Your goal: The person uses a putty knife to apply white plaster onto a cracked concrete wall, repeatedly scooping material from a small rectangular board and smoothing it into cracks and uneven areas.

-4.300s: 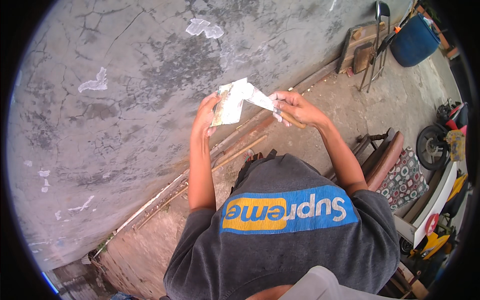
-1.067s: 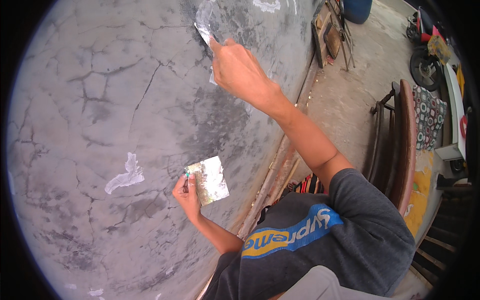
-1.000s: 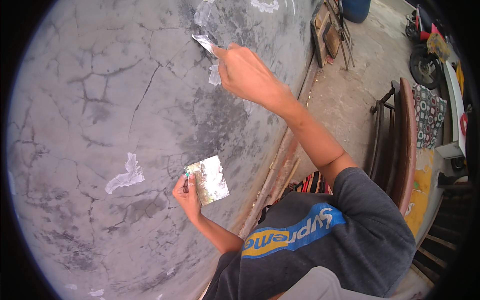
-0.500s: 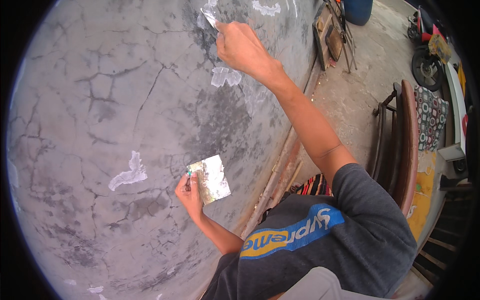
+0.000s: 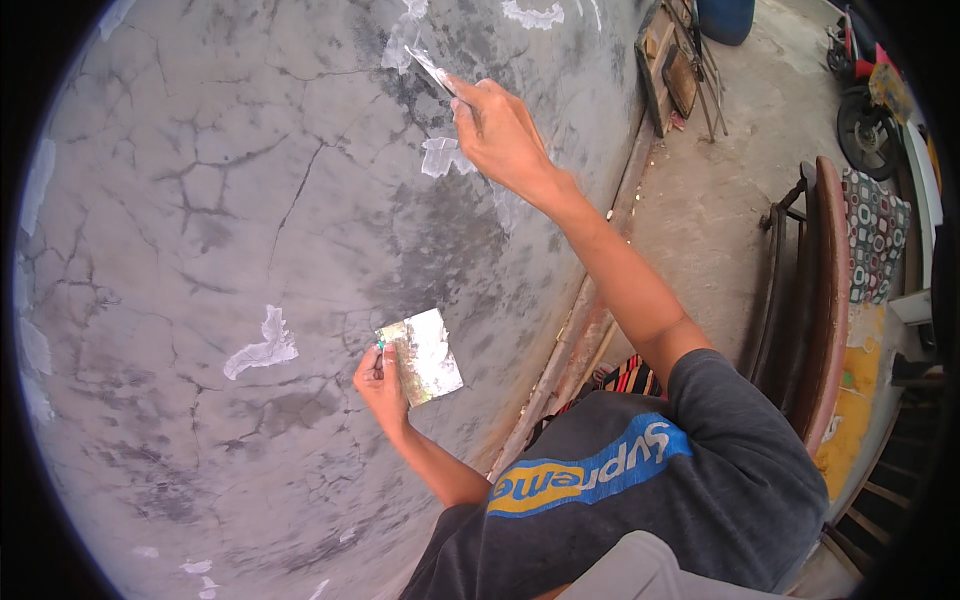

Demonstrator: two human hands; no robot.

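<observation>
By patch, scraper edge w/ room L

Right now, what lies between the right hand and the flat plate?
The head view shows dark-stained grey wall between them, with a white patch beside the right hand.

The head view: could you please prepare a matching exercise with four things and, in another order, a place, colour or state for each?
1. putty knife
2. rectangular plate
3. barrel
4. cushion

A. blue, cut off by the picture's top edge
B. in the left hand
C. patterned with rounded squares
D. in the right hand

Pairs: 1-D, 2-B, 3-A, 4-C
</observation>
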